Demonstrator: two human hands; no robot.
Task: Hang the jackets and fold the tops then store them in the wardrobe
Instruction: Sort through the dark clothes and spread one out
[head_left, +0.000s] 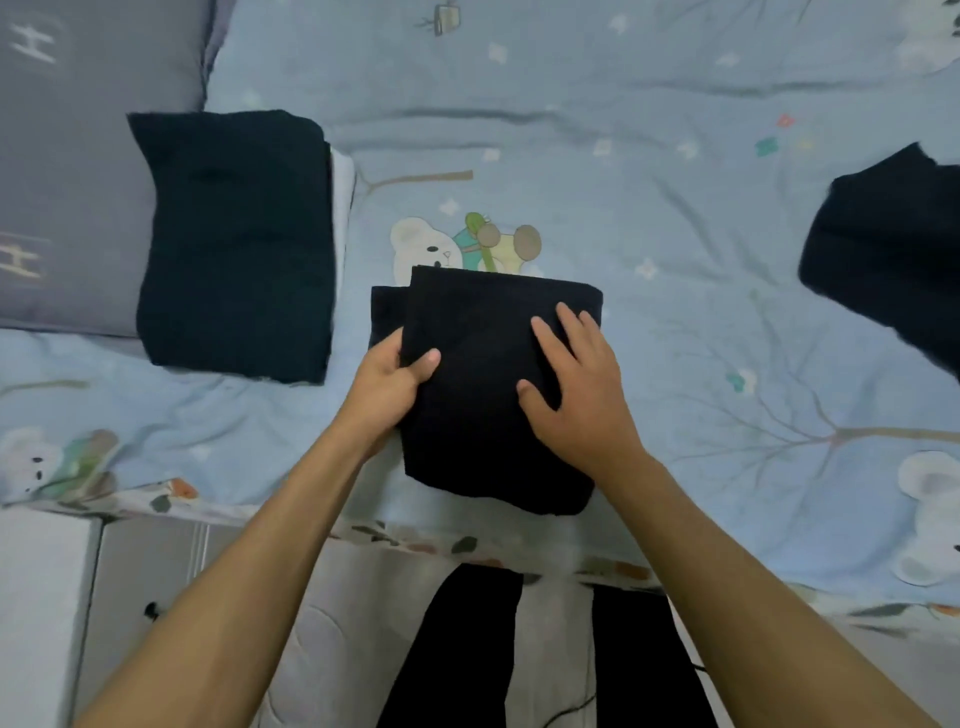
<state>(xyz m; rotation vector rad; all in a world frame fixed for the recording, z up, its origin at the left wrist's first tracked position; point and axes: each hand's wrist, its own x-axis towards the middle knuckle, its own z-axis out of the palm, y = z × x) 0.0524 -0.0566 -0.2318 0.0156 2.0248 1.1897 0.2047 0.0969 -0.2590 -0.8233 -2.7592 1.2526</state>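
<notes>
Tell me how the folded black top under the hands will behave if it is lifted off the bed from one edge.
The folded black top is soft cloth, so it would likely sag and unfold. Its layers already sit offset at the far left corner. The left hand grips its left edge and the right hand lies flat on top; supporting it underneath probably keeps the fold. It looks light and unbreakable.

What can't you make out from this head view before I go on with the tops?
- Left hand: its fingers are tucked under the folded top, hidden by the cloth.
- Dark garment at right: cut off by the frame edge; top or jacket unclear.
- White item under the folded stack: mostly covered.
- Wardrobe: not in view.
</notes>
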